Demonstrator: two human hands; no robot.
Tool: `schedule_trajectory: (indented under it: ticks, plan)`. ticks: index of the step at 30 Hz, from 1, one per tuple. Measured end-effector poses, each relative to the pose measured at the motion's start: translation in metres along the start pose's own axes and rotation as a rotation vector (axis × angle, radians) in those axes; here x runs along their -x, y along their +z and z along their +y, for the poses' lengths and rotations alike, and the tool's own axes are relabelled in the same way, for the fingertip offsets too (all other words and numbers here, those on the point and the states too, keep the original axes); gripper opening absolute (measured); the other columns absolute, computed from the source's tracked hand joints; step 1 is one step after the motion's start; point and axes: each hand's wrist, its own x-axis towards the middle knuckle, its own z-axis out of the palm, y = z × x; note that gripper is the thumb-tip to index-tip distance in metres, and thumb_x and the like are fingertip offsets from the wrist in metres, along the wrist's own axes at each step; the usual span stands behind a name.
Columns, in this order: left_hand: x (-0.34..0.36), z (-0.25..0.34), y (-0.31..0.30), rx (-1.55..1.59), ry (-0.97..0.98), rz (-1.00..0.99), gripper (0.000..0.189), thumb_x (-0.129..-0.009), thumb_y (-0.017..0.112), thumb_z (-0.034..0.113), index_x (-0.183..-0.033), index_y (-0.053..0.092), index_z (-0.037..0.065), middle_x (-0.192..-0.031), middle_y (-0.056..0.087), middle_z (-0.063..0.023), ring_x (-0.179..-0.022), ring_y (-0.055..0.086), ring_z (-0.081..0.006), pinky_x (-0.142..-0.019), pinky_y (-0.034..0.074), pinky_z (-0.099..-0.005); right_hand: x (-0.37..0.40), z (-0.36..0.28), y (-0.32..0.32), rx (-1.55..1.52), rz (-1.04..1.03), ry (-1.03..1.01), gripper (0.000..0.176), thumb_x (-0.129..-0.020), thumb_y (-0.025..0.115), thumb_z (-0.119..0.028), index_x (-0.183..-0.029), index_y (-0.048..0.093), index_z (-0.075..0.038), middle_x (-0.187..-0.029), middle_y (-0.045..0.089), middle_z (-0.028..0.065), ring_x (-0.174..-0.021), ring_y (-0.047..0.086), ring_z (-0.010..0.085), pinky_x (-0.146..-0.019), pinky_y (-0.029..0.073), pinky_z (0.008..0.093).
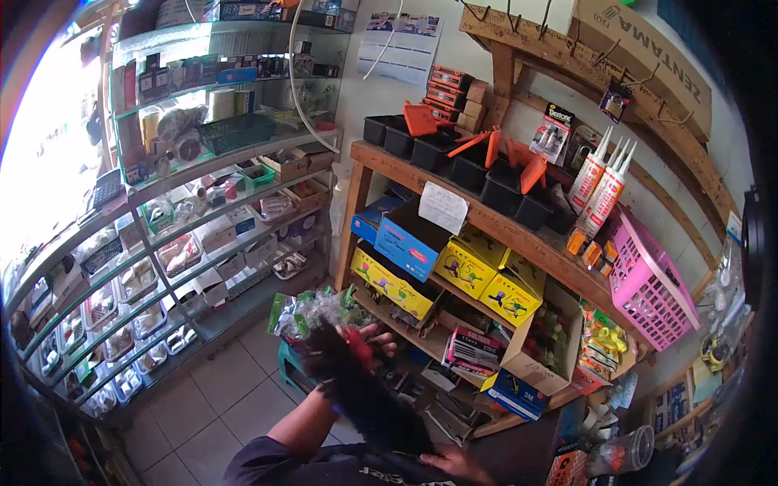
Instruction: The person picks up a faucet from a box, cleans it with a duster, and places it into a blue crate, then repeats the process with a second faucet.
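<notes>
A long, black, fluffy duster [377, 405] slants across the lower middle of the view, its upper end blurred. My left hand [378, 338] is behind its upper part, with the fingers I can see stretched apart. Something red [356, 347] shows against that palm, partly covered by the duster. Low in the view, my right hand [455, 463] is closed around the duster's lower end, though its fingers are partly hidden. Just beyond my left hand, clear and green plastic packets [312, 312] are heaped on a green stool [289, 360].
Glass shelves [235, 154] with baskets of small goods line the left. A wooden rack [486, 206] ahead carries black bins [466, 172], yellow boxes [393, 285], sealant tubes [604, 190] and a pink basket [648, 271]. Tiled floor [186, 421] lies between them.
</notes>
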Motion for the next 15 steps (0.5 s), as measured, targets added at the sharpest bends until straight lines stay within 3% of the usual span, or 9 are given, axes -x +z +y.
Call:
schedule_trajectory:
  ticks: [2,4,5,6,8,10,12,13,15]
  plan:
    - [0.003,0.000,0.007,0.066,-0.009,0.140,0.061,-0.084,0.029,0.055,-0.117,0.038,0.005,-0.108,0.052,-0.0199,-0.095,0.053,-0.0335,-0.082,0.042,-0.0433,-0.002,0.003,0.003,-0.360,-0.024,0.149,0.028,-0.087,0.046,-0.029,-0.075,0.052,-0.005,-0.066,0.051,-0.0004,-0.061,0.045,0.0068,-0.058,0.037,0.0229]
    - [-0.002,0.004,-0.036,0.620,-0.242,-0.689,0.065,-0.083,0.029,0.057,-0.119,0.036,0.003,-0.111,0.050,-0.0216,-0.099,0.051,-0.0358,-0.087,0.039,-0.0463,-0.007,0.009,0.002,-0.369,-0.079,0.156,0.026,-0.087,0.047,-0.030,-0.077,0.053,-0.006,-0.067,0.051,-0.0003,-0.062,0.046,0.0069,-0.059,0.038,0.0225]
    - [-0.004,0.003,-0.066,0.337,-0.092,-0.492,0.065,-0.083,0.027,0.059,-0.121,0.035,0.007,-0.096,0.056,-0.0174,-0.079,0.058,-0.0276,-0.070,0.048,-0.0371,-0.008,0.017,0.004,-0.292,-0.091,0.143,0.026,-0.087,0.047,-0.029,-0.076,0.053,-0.006,-0.066,0.051,-0.0003,-0.061,0.046,0.0069,-0.058,0.038,0.0225]
    - [0.001,0.005,-0.037,0.337,-0.088,-0.496,0.065,-0.083,0.027,0.059,-0.121,0.035,0.007,-0.096,0.056,-0.0174,-0.079,0.058,-0.0276,-0.070,0.048,-0.0371,-0.009,0.010,0.005,-0.215,-0.101,0.127,0.025,-0.086,0.048,-0.028,-0.075,0.053,-0.006,-0.065,0.051,-0.0004,-0.059,0.045,0.0069,-0.058,0.038,0.0225]
    - [0.013,0.004,0.024,-0.222,0.101,0.170,0.063,-0.080,0.030,0.064,-0.114,0.045,0.013,-0.094,0.058,-0.0062,-0.081,0.056,-0.0184,-0.068,0.046,-0.0345,-0.006,-0.009,0.000,0.018,-0.041,0.050,0.024,-0.086,0.050,-0.025,-0.072,0.053,-0.006,-0.063,0.050,-0.0014,-0.057,0.044,0.0069,-0.058,0.038,0.0225]
    - [0.012,0.010,-0.001,-0.149,0.073,0.217,0.061,-0.080,0.030,0.064,-0.110,0.048,0.013,-0.089,0.057,-0.0044,-0.078,0.056,-0.0181,-0.067,0.046,-0.0332,-0.007,-0.018,-0.002,-0.193,-0.063,0.193,0.025,-0.086,0.049,-0.026,-0.071,0.052,-0.006,-0.063,0.049,-0.0022,-0.057,0.044,0.0064,-0.057,0.037,0.0221]
    - [0.006,0.011,-0.092,0.170,-0.085,-0.085,0.060,-0.083,0.029,0.059,-0.113,0.044,0.009,-0.096,0.054,-0.0135,-0.087,0.053,-0.0298,-0.081,0.041,-0.0390,-0.013,0.001,-0.002,-0.430,-0.087,0.211,0.026,-0.086,0.049,-0.027,-0.071,0.051,-0.006,-0.064,0.048,-0.0026,-0.059,0.044,0.0056,-0.056,0.037,0.0219]
    - [0.006,0.012,-0.075,0.394,-0.137,-0.297,0.059,-0.084,0.030,0.057,-0.113,0.044,0.008,-0.100,0.052,-0.0161,-0.093,0.050,-0.0328,-0.087,0.036,-0.0418,-0.015,0.006,-0.002,-0.416,-0.125,0.188,0.026,-0.087,0.049,-0.026,-0.070,0.051,-0.006,-0.063,0.048,-0.0025,-0.058,0.044,0.0057,-0.056,0.036,0.0219]
    - [-0.001,0.000,-0.055,0.213,-0.058,-0.121,0.059,-0.083,0.030,0.059,-0.112,0.046,0.010,-0.101,0.052,-0.0131,-0.094,0.050,-0.0292,-0.086,0.037,-0.0418,-0.016,0.004,-0.003,-0.161,-0.147,0.205,0.025,-0.088,0.046,-0.023,-0.070,0.050,-0.005,-0.064,0.049,-0.0017,-0.058,0.044,0.0064,-0.056,0.036,0.0219]
